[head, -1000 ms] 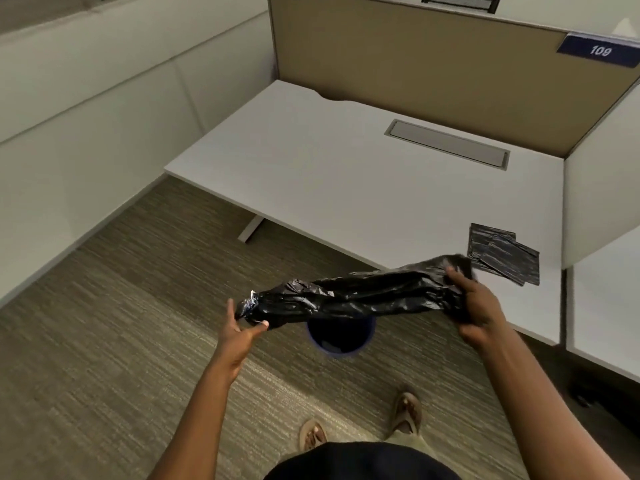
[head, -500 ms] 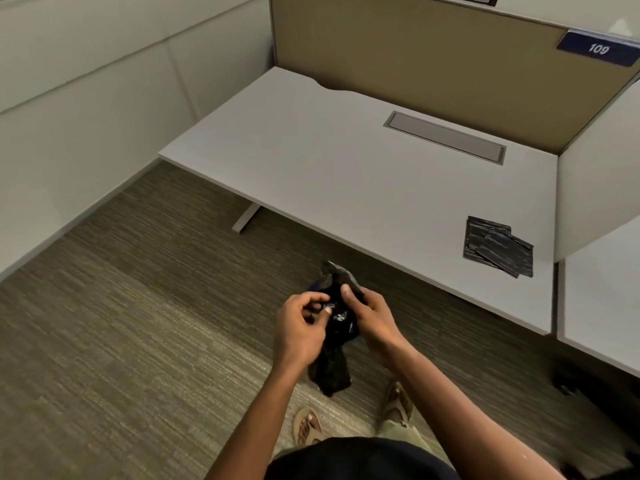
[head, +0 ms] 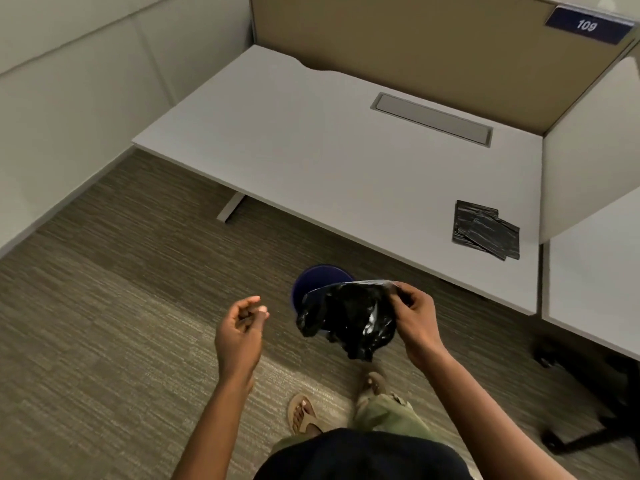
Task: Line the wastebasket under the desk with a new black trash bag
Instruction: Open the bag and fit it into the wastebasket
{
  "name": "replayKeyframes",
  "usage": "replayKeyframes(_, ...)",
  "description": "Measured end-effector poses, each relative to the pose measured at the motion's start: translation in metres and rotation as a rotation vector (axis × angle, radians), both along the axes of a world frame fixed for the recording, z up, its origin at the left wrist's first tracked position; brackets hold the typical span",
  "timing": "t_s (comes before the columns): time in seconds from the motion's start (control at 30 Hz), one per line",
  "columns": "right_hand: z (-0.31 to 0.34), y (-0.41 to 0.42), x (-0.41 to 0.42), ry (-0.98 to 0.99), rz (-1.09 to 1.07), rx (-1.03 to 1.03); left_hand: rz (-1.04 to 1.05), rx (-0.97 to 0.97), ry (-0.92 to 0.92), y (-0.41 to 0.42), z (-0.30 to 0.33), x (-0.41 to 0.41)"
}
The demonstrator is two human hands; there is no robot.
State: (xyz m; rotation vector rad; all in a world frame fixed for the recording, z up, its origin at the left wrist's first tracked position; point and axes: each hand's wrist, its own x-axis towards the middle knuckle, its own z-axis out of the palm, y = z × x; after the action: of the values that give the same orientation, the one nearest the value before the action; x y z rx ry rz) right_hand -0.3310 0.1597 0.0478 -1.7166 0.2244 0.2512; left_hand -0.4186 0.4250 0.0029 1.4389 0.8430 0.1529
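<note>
A crumpled black trash bag hangs in the air in front of me, pinched at its upper right edge by my right hand. Behind and below it, a round dark blue wastebasket stands on the carpet at the front edge of the white desk; the bag hides its right part. My left hand hovers apart from the bag on its left, fingers loosely curled, holding nothing.
Folded black trash bags lie on the desk's front right corner. A desk leg stands at the left. A black chair base sits at the right. My sandalled feet are on the carpet below the bag.
The bag was stretched between both hands, then bunched together. Now my left hand has let go and moved left, while my right hand holds the bag, which has opened out a little.
</note>
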Motion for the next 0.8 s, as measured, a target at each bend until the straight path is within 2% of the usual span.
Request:
replayKeyframes(0.1,0.001,0.017,-0.007,-0.018,0.087,-0.026,-0.373,-0.084,0.147,-0.02,0.01,0.018)
replayKeyframes(0.17,-0.002,0.033,-0.014,0.001,0.161,-0.005,-0.525,-0.104,0.231,-0.043,0.012,0.029)
replayKeyframes(0.3,-0.014,0.041,-0.015,0.102,0.215,0.075,-0.403,-0.216,0.161,-0.062,0.002,0.048)
replayKeyframes(0.37,-0.02,0.031,-0.005,0.218,0.104,0.127,-0.433,-0.199,0.123,-0.046,-0.009,0.054)
replayKeyframes(0.5,-0.034,-0.004,0.028,0.402,-0.34,0.164,-0.64,-0.216,0.032,-0.002,-0.036,0.057)
replayKeyframes(0.53,-0.036,-0.013,0.035,0.415,-0.408,0.128,-0.656,-0.174,0.03,0.008,-0.04,0.057)
replayKeyframes(0.6,-0.039,-0.027,0.042,0.419,-0.459,0.075,-0.666,0.086,0.086,0.023,-0.048,0.056)
replayKeyframes(0.67,-0.041,-0.033,0.044,0.421,-0.424,0.097,-0.642,0.407,0.18,0.03,-0.056,0.054)
replayKeyframes(0.7,-0.042,-0.032,0.043,0.434,-0.384,0.142,-0.605,0.464,0.218,0.029,-0.057,0.055)
replayKeyframes(0.73,-0.042,-0.03,0.041,0.448,-0.326,0.188,-0.563,0.416,0.234,0.024,-0.056,0.055)
replayKeyframes(0.8,-0.041,-0.019,0.038,0.479,-0.204,0.246,-0.521,0.08,0.226,0.004,-0.051,0.059)
